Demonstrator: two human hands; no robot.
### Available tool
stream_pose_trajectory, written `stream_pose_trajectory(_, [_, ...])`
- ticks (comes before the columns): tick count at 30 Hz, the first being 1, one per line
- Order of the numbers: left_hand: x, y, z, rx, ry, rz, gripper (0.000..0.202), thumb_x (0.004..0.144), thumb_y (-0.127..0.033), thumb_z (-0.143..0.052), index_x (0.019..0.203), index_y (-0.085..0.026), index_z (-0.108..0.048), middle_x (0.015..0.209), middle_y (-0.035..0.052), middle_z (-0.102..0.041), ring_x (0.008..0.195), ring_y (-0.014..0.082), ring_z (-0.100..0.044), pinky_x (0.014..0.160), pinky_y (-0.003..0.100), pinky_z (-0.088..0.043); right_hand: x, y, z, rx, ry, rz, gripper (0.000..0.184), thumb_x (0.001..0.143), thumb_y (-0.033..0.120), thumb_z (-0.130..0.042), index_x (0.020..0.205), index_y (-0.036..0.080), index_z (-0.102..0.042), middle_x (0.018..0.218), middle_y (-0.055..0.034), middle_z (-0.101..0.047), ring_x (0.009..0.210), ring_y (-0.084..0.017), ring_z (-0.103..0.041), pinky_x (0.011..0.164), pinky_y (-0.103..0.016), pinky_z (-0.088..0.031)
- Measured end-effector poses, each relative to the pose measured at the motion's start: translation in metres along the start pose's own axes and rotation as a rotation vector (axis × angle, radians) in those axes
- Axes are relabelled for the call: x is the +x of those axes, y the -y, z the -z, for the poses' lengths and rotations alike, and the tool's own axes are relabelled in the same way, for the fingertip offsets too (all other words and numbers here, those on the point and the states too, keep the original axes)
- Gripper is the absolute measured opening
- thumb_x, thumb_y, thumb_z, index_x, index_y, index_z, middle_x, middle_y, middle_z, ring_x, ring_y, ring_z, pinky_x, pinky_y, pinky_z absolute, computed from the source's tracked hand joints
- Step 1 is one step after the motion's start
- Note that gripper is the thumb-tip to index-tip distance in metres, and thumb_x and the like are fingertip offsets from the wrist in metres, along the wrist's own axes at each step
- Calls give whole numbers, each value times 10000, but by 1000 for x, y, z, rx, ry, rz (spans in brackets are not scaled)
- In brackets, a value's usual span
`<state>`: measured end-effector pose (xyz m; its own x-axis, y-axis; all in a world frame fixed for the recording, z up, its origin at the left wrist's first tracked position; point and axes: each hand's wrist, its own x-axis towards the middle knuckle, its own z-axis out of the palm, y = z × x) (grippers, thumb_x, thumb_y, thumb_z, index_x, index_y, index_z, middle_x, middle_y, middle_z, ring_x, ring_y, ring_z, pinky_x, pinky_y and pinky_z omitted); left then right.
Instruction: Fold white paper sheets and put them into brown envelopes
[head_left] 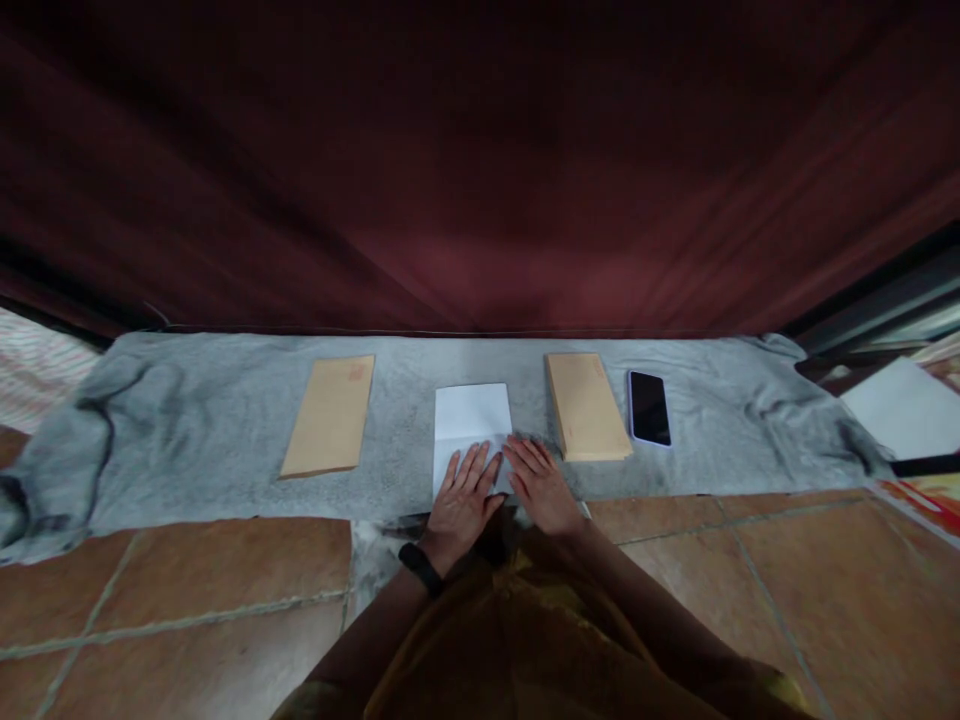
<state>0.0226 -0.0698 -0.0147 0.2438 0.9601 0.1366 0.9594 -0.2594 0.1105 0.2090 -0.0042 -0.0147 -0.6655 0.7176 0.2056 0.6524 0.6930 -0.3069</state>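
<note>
Brown clothing (517,640); beyond, creased white paper (472,411)

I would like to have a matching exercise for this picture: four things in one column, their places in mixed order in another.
1. white paper
2. phone
3. thicker envelope stack
4. black wristband

A. around the left wrist
B. partly under the left hand
C. between paper and phone
D. furthest right of the four

Pairs: 1-B, 2-D, 3-C, 4-A

Both hands (459,508) (547,495) palm-down; seemingly flat
</note>
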Motion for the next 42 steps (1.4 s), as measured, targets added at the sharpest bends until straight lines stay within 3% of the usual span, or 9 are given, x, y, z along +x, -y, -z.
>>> stream_pose_trajectory(7, [5,5,-7,-35,8,-29,557,997,-438,-417,1509,-221,-391,1649,76,-281,1539,261,-186,1246,530,-206,31,-6,-7,-81,9,-67,465,1061,332,-361,1493,191,-461,1584,-85,-394,1467,-272,-338,1199,-509,-267])
stream_pose_trajectory(14, [4,14,-5,-62,16,-62,567,996,-450,-425,1530,-273,-356,1643,49,-301,1534,237,-211,1252,502,-201,30,-7,-9,-107,12,-72,479,1066,308,-324,1516,177,-425,1590,-96,-381,1463,-285,-339,1193,-514,-246])
stream_pose_trajectory(23, [-20,33,9,-14,31,-30,557,1018,-410,-392,1557,-315,-290,1652,30,-278,1532,230,-216,1254,489,-188,29,-12,-18,-144,-19,-72,493,1059,314,-336,1528,180,-408,1575,-96,-408,1443,-296,-363,1181,-515,-252])
stream_pose_trajectory(33, [-37,46,7,44,30,-41,652,986,-450,-468,1574,-274,-248,1653,76,-266,1528,258,-228,1246,493,-207,28,-12,-18,-155,-17,-74,495,1049,307,-366,1529,193,-406,1577,-84,-406,1444,-297,-365,1183,-515,-256])
stream_pose_trajectory(42, [-49,54,13,-113,-36,22,576,980,-421,-475,1519,-233,-390,1597,98,-390,1476,272,-356,1216,493,-301,31,-10,-18,-72,-24,-100,487,1033,301,-432,1513,218,-424,1583,-80,-397,1446,-290,-371,1197,-531,-259])
